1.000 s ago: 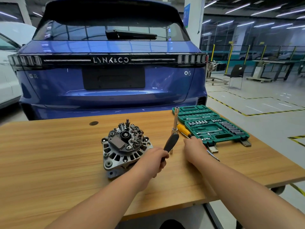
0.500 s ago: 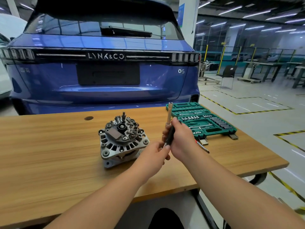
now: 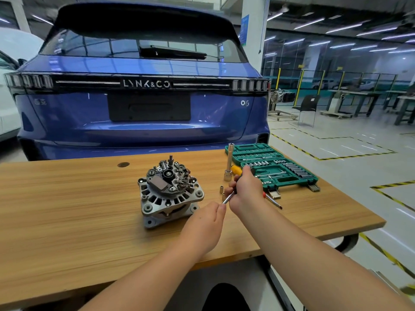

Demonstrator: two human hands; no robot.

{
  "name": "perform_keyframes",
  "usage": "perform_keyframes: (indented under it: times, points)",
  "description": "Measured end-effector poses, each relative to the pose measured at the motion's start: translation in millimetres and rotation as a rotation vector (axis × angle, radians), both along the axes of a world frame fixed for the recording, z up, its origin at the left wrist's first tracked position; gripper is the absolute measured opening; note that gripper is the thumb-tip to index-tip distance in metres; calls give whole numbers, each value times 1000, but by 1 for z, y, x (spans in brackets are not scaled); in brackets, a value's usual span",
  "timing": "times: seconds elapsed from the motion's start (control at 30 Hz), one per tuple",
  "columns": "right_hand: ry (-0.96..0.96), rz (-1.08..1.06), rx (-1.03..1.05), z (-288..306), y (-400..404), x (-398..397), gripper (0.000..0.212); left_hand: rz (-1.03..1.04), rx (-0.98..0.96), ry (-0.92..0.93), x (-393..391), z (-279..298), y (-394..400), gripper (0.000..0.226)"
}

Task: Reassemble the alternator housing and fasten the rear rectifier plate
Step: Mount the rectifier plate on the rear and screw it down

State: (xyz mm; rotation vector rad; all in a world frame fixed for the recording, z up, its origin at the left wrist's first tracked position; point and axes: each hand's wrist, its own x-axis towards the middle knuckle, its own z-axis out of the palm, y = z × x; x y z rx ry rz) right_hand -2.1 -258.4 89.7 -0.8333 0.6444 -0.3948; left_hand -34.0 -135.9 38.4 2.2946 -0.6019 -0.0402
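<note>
Nearest the wooden workbench edge (image 3: 67, 254), a tool is held between two hands.

A black-handled driver with a bare steel shaft (image 3: 229, 197) is gripped by the right hand (image 3: 246, 190), while its tip is touched by the loosely curled fingers of the left hand (image 3: 202, 227); whether anything is pinched there cannot be told. Half a second ago a long socket extension was carried upright on this tool; now the tall steel extension (image 3: 229, 162) is stood on the bench, so a bit change is judged to be under way. Just left, the grey cast alternator (image 3: 169, 191) is seated upright, rectifier plate uppermost. Beyond, sockets and bits are held in the open green plastic case (image 3: 278, 167).
</note>
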Motion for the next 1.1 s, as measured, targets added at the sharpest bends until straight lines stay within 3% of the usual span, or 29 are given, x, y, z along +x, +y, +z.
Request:
perform_keyframes:
  times: [0.37, 0.47, 0.6, 0.73, 0.9, 1.03, 1.1]
  points:
    - [14, -49, 11, 0, -8, 12, 41, 39, 178, -184, 5, 7, -14, 35]
    - [-18, -137, -64, 5, -42, 10, 36, 24, 197, -234, 2, -3, 1, 29]
    - [-18, -132, -137, 17, -94, 6, 39, 73, 249, -116, -2, -21, 19, 36]
    - [90, 77, -118, 17, -67, 13, 30, 33, 227, -55, 2, -11, -13, 34]
    - [292, 287, -725, -5, -68, 15, 21, -17, 322, 1, 11, -15, -25, 38]
    - [621, 430, -1468, -32, -74, 28, 28, -28, 349, 24, 23, -27, -31, 40]
    - [721, 471, -1734, -44, -74, 35, 32, -2, 321, 15, 30, -33, -35, 40]
